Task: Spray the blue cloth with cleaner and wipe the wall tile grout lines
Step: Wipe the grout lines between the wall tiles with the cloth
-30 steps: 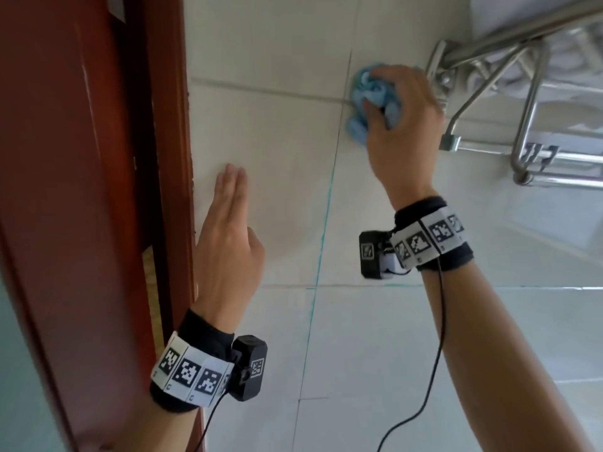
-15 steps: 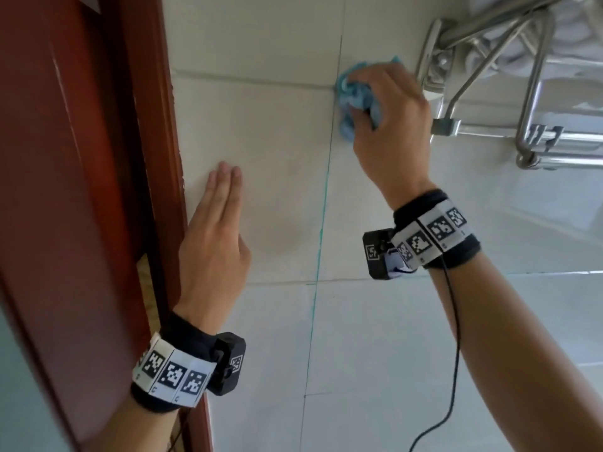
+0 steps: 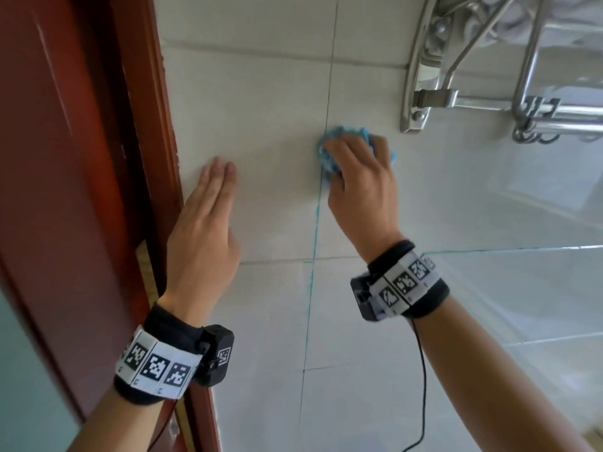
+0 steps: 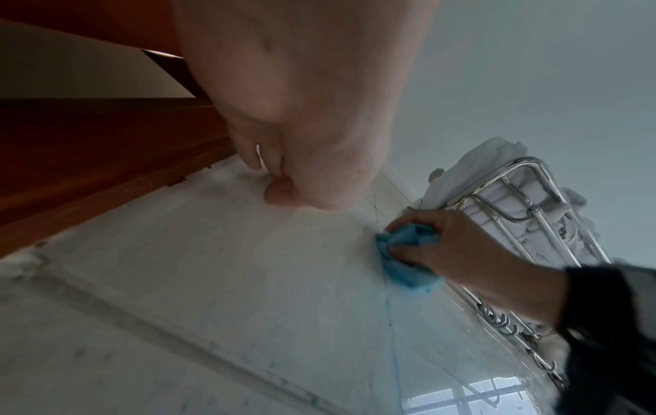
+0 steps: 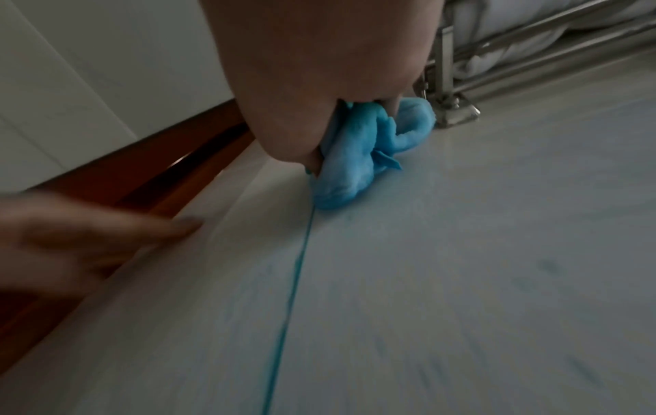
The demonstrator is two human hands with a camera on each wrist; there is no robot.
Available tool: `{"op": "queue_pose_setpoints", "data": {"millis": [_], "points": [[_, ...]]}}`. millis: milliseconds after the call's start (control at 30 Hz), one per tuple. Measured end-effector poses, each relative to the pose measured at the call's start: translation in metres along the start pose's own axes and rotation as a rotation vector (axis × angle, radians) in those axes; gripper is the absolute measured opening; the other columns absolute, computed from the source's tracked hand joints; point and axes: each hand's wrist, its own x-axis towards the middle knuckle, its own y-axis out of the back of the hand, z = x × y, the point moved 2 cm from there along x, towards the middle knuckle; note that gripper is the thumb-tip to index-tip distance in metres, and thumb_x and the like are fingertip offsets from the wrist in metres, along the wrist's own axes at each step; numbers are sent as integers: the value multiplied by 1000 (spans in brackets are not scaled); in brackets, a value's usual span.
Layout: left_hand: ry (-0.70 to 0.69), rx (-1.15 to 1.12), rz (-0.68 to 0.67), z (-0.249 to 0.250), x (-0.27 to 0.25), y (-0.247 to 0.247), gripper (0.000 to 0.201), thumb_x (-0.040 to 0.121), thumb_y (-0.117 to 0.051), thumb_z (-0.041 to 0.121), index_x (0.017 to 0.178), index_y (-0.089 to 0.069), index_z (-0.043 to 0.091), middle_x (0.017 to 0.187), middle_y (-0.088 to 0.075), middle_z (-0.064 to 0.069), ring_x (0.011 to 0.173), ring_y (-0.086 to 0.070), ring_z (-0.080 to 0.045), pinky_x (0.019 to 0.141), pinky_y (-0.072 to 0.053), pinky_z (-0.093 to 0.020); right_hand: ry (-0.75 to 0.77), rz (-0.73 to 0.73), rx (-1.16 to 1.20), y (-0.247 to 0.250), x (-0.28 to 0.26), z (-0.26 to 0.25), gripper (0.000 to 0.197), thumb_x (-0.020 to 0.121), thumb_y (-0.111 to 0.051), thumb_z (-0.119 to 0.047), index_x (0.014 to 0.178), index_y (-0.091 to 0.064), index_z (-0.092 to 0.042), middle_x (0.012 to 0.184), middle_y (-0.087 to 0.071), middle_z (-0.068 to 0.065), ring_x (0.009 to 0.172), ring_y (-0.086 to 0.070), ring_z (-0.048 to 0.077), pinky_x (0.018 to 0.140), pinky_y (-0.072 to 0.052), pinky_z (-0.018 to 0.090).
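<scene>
1. Head view: the right hand (image 3: pixel 359 187) squeezes a bunched-up blue cloth (image 3: pixel 326 151) and pushes it flat on the white tile wall (image 3: pixel 277 109). The cloth sits right on the up-and-down grout line (image 3: pixel 316 223), which looks blue-green below the cloth. The left hand (image 3: pixel 202 230) lies flat on the wall at 9 o'clock from the cloth, fingers straight and close together, holding nothing. It is just beside the red-brown door frame (image 3: pixel 137 158). A shiny metal rack (image 3: pixel 424 76) hangs at 1 o'clock from the cloth.

2. Left wrist view: the left hand (image 4: pixel 302 112) fills the top, its fingertips touching the wall. At 4 o'clock the right hand (image 4: pixel 461 252) curls round the cloth (image 4: pixel 408 269) on the grout line (image 4: pixel 390 309). The rack (image 4: pixel 515 196) holds white towels (image 4: pixel 490 157).

3. Right wrist view: the right hand (image 5: pixel 319 84) grips the cloth (image 5: pixel 351 168), which touches the wall at the top end of the blue line (image 5: pixel 298 266). The left hand (image 5: pixel 71 238) is blurry at 9 o'clock, fingers straight.
</scene>
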Motion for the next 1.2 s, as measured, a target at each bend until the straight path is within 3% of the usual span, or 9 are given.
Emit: {"op": "queue_pose_setpoints", "data": {"millis": [67,200,333,467,633,867,967,1067,1200], "points": [[4,-6,-2,1,-2,0,83,87,-45,-18,164,-24,7,172,-20,-8,160,-16,-22,125,-32,-46,-41,38,6,2,31,-1,29,86,-56,2,108,-73,-8,115,-72,3,104,-58,36,67,-49,35],[11,-20,-32,1,-7,1,86,88,-48,-17,165,-21,9,173,-17,-5,160,-14,-19,123,-34,-47,-78,113,-16,-2,62,-2,36,83,-58,9,110,-73,-9,115,-72,1,104,-57,32,73,-41,27],[8,-30,-33,-4,-13,-1,84,87,-45,-17,164,-24,10,172,-20,-4,160,-17,-20,121,-37,-49,-84,102,-54,-13,27,-11,37,84,-58,10,114,-73,-7,121,-71,4,106,-57,38,72,-43,31],[16,-31,-53,-8,-17,-1,84,87,-45,-15,164,-24,11,173,-18,-4,160,-16,-19,123,-34,-49,9,29,-68,-24,-35,-16,40,80,-63,18,111,-75,-5,117,-72,7,106,-58,41,91,-53,40],[13,-34,-51,-6,-18,-1,79,89,-44,-12,164,-26,9,172,-21,-6,160,-17,-21,122,-35,-51,41,-51,-33,-15,-32,-13,35,85,-61,12,112,-75,-7,117,-73,5,115,-58,41,85,-57,42],[27,-29,-87,-5,-20,-1,86,89,-49,-13,166,-19,13,174,-15,-2,160,-12,-18,122,-36,-50,-92,112,43,-4,55,-1,36,77,-54,11,99,-71,-11,108,-72,-5,107,-57,29,66,-29,12],[33,-35,-84,-7,-21,-3,86,90,-48,-13,166,-18,14,174,-14,-1,161,-11,-18,123,-34,-49,-98,123,64,-9,43,-3,37,74,-56,11,100,-70,-11,107,-70,-6,106,-55,28,67,-30,18],[39,-34,-68,-6,-23,-6,84,91,-47,-15,165,-20,12,173,-16,-3,161,-11,-18,125,-31,-48,-103,113,38,-18,0,-9,34,81,-60,10,105,-73,-9,118,-73,-2,112,-56,33,73,-43,25],[49,-10,-67,-2,-26,-8,80,92,-43,-12,165,-20,9,173,-16,-7,161,-11,-21,127,-27,-47,-90,48,28,-31,-67,-6,30,90,-63,10,110,-76,-7,122,-74,3,110,-60,37,94,-49,33]]}}
